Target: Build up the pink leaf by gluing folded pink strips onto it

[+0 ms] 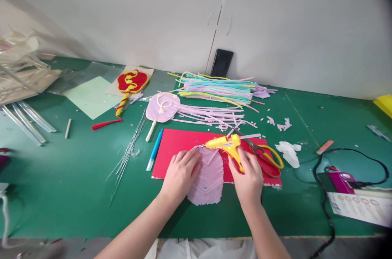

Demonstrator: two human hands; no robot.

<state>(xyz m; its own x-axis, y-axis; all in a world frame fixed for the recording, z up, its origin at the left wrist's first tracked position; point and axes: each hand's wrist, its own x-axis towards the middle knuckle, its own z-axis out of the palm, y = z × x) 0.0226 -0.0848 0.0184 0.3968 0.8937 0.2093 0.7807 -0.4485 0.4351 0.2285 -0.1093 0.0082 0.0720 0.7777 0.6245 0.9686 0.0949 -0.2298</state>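
My right hand (249,173) is wrapped around the handle of a yellow hot glue gun (225,143), whose nozzle points left. A clear glue stick pokes out of its back end. Below the nozzle lies a flat lilac pipe-cleaner panel (206,179) with a slanted, ribbed surface and a rounded lower end. My left hand (183,169) grips that panel at its upper left edge, fingers together near the nozzle tip. Underneath is a red board (177,138), partly covered. Scissors with yellow-and-red handles (277,156) lie just beyond my right hand.
A finished lilac fan (163,107) and a red-yellow fan (132,82) lie farther back. Pipe cleaners (217,89) are bundled near a phone (222,63). Thin wires (131,144) and a blue pen (155,148) sit left; crumpled tissue (288,152) and a black cable (324,197) right.
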